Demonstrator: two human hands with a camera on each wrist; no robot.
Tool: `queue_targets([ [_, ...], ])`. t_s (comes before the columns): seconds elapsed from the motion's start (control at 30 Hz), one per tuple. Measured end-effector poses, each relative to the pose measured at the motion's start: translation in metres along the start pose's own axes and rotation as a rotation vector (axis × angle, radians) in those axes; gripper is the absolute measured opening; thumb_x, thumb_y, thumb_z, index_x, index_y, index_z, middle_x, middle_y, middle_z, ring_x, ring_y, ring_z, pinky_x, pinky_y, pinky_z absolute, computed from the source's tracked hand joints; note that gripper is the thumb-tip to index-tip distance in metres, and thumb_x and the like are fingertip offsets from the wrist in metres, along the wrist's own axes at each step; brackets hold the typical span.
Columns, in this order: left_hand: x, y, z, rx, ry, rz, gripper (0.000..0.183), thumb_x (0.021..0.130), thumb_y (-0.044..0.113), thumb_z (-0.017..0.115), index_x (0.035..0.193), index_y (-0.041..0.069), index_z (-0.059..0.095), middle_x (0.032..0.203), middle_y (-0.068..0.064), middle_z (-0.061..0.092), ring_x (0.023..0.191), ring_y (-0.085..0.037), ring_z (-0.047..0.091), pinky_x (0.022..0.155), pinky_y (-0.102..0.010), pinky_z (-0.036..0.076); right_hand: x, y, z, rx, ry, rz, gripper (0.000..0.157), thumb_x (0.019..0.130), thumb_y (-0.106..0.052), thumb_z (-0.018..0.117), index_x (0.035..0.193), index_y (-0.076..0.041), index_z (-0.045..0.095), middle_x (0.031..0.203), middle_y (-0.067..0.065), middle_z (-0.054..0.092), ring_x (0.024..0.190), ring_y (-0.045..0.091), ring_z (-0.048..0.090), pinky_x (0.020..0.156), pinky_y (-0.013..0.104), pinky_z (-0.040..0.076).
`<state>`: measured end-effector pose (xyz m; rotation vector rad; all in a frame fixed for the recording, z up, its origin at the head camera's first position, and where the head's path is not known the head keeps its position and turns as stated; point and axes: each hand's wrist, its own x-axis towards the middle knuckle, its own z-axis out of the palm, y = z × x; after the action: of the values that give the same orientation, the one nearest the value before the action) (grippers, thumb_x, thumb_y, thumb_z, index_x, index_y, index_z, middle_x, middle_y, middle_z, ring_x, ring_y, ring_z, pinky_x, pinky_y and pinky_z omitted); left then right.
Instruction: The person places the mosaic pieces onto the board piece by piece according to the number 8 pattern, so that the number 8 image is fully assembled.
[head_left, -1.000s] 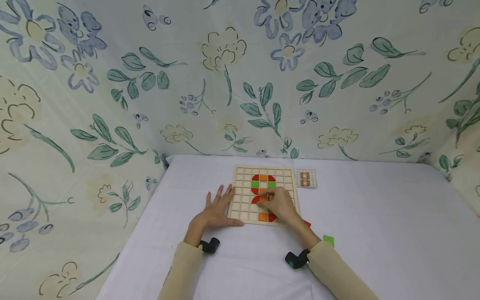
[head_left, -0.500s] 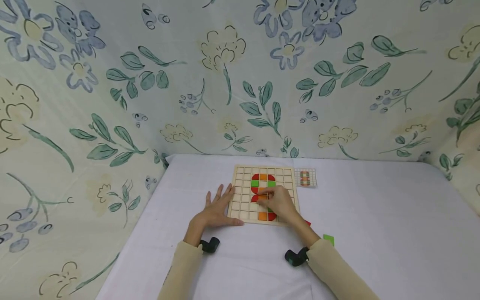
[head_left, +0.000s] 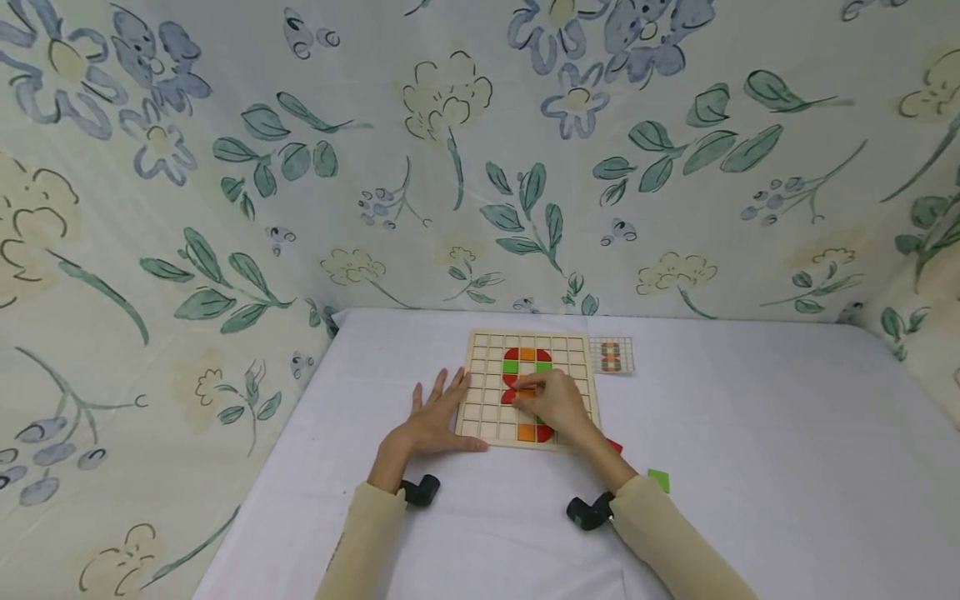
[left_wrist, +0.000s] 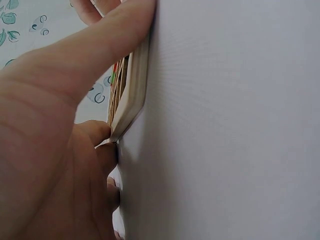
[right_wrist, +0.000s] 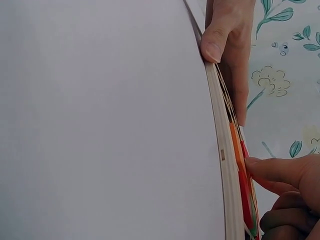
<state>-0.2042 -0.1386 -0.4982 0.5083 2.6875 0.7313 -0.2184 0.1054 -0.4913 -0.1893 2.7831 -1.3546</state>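
A square wooden grid board [head_left: 487, 425] lies on the white cloth, with red, orange and green tiles in its middle columns. My left hand [head_left: 432, 422] is spread along the board's left side, its thumb [left_wrist: 120, 30] against the near corner. Over the board, my right hand [head_left: 557, 406] holds a rounded red tile [head_left: 508, 397] at its thumb and index fingertips, low in the grid. Its other fingers are curled in the right wrist view. Above sits a green tile [head_left: 511, 367]; an orange tile [head_left: 527, 432] lies in the bottom row. The right hand hides some cells.
A small printed card [head_left: 611, 357] with a matching-coloured grid pattern lies against the board's right edge. A loose green tile [head_left: 658, 481] is by the right sleeve, and a red piece [head_left: 615, 446] shows beside the right wrist. Floral cloth [head_left: 450, 167] hangs behind the table.
The red tile at my right fingertips has shifted slightly up and left within the grid. My right hand moved a little with it; the left hand stays where it was.
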Motion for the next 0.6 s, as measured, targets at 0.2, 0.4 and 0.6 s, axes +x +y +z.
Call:
queue_targets([
  [0.2, -0.001, 0.001, -0.002, -0.006, -0.002, 0.002, 0.122, 0.080, 0.062, 0.081, 0.168, 0.018, 0.008, 0.177, 0.000, -0.001, 0.163, -0.031, -0.014, 0.126, -0.066, -0.015, -0.001, -0.001, -0.003, -0.060, -0.006, 0.000, 0.021, 0.083, -0.022, 0.089, 0.101, -0.012, 0.084, 0.053, -0.003, 0.046, 0.045, 0.012, 0.043, 0.044, 0.020, 0.030],
  [0.4, -0.001, 0.001, -0.003, -0.003, -0.009, -0.008, 0.122, 0.080, 0.063, 0.080, 0.168, 0.020, 0.007, 0.177, 0.001, -0.003, 0.163, -0.029, -0.015, 0.126, -0.065, -0.016, -0.002, 0.001, -0.006, -0.020, -0.012, -0.001, 0.023, 0.083, -0.022, 0.088, 0.104, -0.012, 0.084, 0.059, -0.001, 0.051, 0.052, 0.012, 0.045, 0.046, 0.020, 0.031],
  [0.6, 0.000, 0.001, -0.001, -0.008, -0.002, -0.011, 0.123, 0.079, 0.063, 0.081, 0.168, 0.019, 0.008, 0.177, 0.000, -0.002, 0.163, -0.030, -0.015, 0.126, -0.065, -0.016, -0.017, 0.013, -0.030, 0.072, -0.015, 0.058, 0.025, 0.087, -0.024, 0.085, 0.109, -0.012, 0.082, 0.058, -0.001, 0.042, 0.055, 0.015, 0.039, 0.047, 0.021, 0.026],
])
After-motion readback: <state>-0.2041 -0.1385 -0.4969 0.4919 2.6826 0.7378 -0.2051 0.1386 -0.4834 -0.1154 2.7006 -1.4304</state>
